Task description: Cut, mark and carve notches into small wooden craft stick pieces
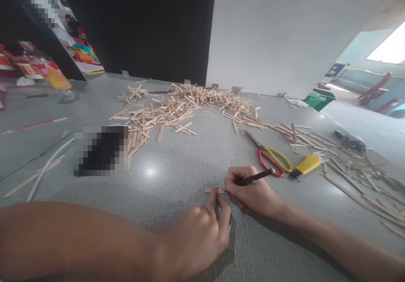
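A small wooden craft stick [208, 191] lies flat on the grey tabletop, close in front of me. My left hand [204, 231] holds it down, the fingertips pressed on it and partly covering it. Between the fingers of my right hand [251, 191] is a black pen [256, 177], gripped in a writing hold. The pen's tip points down toward the right end of the stick, but the fingers hide whether it touches. Beyond my right hand lie scissors [264, 150] with one red and one yellow handle. Next to them is a yellow-handled cutter [306, 165].
Heaps of wooden sticks [171, 109] spread across the back, below black and white panels. To the left are a pixelated dark object [103, 151], a white cable [50, 159] and a plastic bottle [52, 73]. Wood strips [354, 193] litter the right side; a green bin [319, 99] stands beyond.
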The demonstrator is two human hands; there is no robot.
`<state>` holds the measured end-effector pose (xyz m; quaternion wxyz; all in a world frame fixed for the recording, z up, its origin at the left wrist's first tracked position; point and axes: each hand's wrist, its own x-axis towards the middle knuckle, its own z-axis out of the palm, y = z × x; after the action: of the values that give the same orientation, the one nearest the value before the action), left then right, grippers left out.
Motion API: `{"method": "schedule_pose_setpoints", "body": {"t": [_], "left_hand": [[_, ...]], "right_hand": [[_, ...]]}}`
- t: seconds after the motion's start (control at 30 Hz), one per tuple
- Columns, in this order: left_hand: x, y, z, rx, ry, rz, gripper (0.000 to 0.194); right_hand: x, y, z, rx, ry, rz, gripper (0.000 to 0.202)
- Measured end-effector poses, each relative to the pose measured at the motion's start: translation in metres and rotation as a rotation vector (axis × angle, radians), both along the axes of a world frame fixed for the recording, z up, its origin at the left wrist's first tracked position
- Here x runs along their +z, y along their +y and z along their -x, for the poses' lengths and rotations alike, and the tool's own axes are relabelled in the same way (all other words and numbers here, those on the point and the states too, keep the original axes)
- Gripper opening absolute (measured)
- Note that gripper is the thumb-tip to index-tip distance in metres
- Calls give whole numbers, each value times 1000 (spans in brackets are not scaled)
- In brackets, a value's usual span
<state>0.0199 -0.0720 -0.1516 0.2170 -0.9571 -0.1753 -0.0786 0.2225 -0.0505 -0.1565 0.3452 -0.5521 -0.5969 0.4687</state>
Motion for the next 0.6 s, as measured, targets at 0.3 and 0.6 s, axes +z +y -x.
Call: {"method": "schedule_pose_setpoints", "body": {"t": [0.3, 0.6], "left_hand": [[-2, -1, 0, -2, 26, 24, 48], [-1, 0, -1, 11, 18, 14, 48]], "right_hand": [[-5, -2, 0, 10, 60, -24, 39], [-6, -1, 0, 16, 56, -46, 40]]}}
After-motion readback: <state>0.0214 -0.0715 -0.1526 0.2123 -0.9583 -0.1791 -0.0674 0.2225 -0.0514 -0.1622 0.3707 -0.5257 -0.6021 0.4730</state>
